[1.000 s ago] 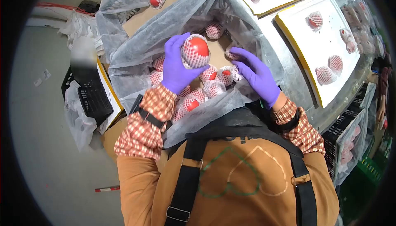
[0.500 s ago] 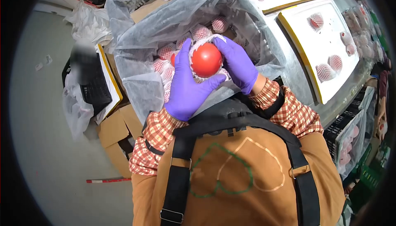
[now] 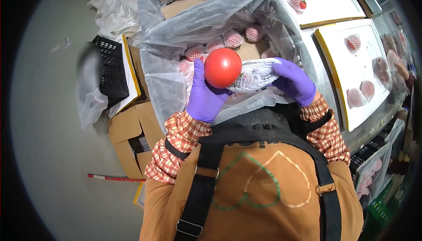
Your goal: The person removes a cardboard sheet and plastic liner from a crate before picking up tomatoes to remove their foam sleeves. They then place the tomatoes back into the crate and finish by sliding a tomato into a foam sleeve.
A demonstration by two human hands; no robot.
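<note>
A smooth red tomato [image 3: 223, 67] rests in my left hand [image 3: 204, 98], the purple-gloved thumb up along its left side and the palm beneath. From the tomato's right side a white foam net sleeve [image 3: 256, 74] stretches out, bunched and slack. My right hand [image 3: 295, 82], also gloved in purple, is closed on the sleeve's far end. Both hands are over a box lined with a translucent plastic sheet [image 3: 163, 93]. Inside the box, several tomatoes in foam nets [image 3: 233, 39] line the far and left sides, partly hidden by my hands.
To the right, a white foam lid [image 3: 334, 56] with yellow edging carries netted tomatoes; another white panel [image 3: 336, 3] with more lies behind it. At left are a black crate [image 3: 112, 71] and an open cardboard box [image 3: 125, 129]. Another person's hand [image 3: 402, 70] shows at far right.
The foam net that was around the tomato is now off most of it, drawn rightward by my right hand. My left hand keeps the tomato. The whole view has shifted somewhat.
</note>
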